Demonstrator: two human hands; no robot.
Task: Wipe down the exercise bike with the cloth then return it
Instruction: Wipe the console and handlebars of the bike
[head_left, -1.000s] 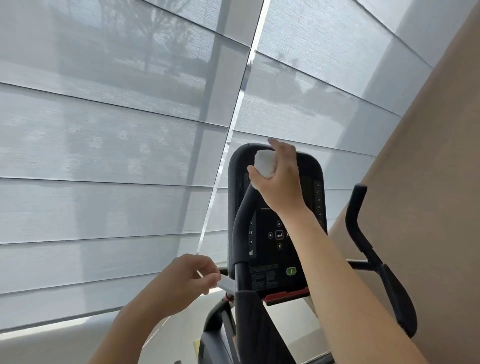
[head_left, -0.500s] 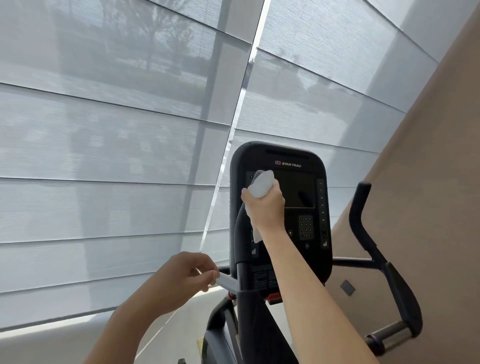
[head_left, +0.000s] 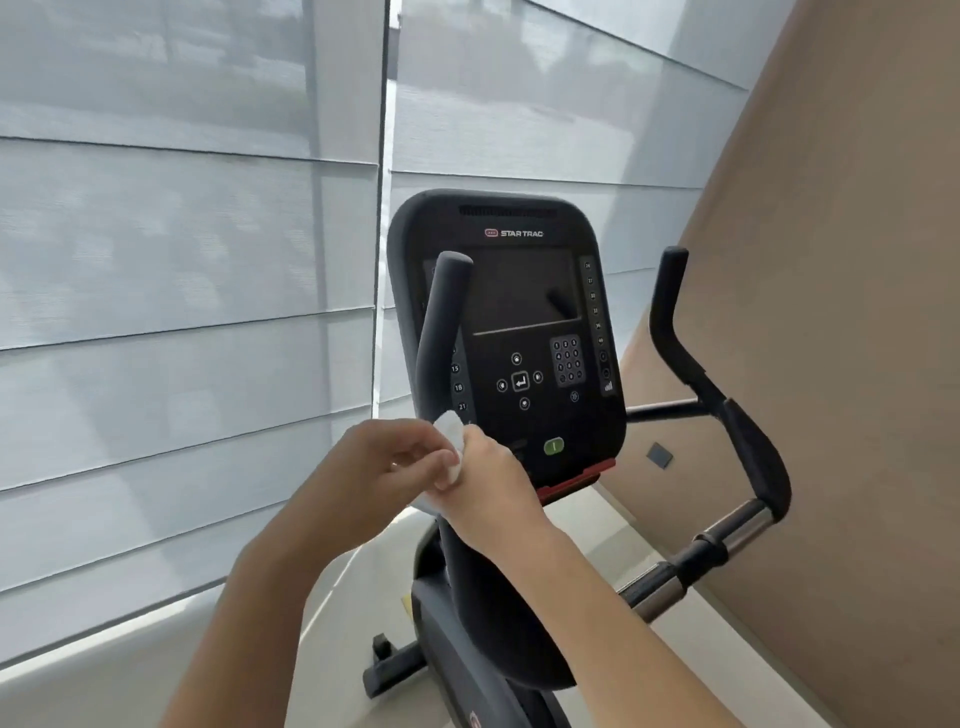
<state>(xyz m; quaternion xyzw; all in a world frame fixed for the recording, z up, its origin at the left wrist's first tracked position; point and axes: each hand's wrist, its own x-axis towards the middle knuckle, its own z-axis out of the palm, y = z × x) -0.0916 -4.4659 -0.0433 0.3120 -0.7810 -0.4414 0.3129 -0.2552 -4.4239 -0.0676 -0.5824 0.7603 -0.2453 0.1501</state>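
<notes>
Moved since earlier: right hand has come down from the screen of the black exercise bike console to below the console's lower left corner; left hand has risen from lower in the frame to meet it; the view has tipped down, so more of the bike frame shows.
Edges: console's rounded rim fills the centre of the frame; a red strip runs along its bottom edge, just right of the right hand.
Open room: left half of the frame holds only pale grey window blinds, well behind the hands; a beige wall panel closes the right side past the black right handlebar.
Near obstacle: black upright left handlebar rises straight above the hands, in front of the console's left edge.
Left hand pose: forearm enters from the bottom centre-left, fingers curled, thumb and fingertips pinching the cloth.
Right hand pose: forearm enters from the lower right, back of the hand toward the camera, closed on the cloth's other side.
Cloth: small white crumpled cloth sits between both hands, centre of the frame, just below the left handlebar's base; most of it is hidden.
Cloth axis: visible part runs from upper left down to lower right; true length cannot be told.
Bike: console faces the camera, long axis upright; dark column drops from the hands toward the bottom centre.
</notes>
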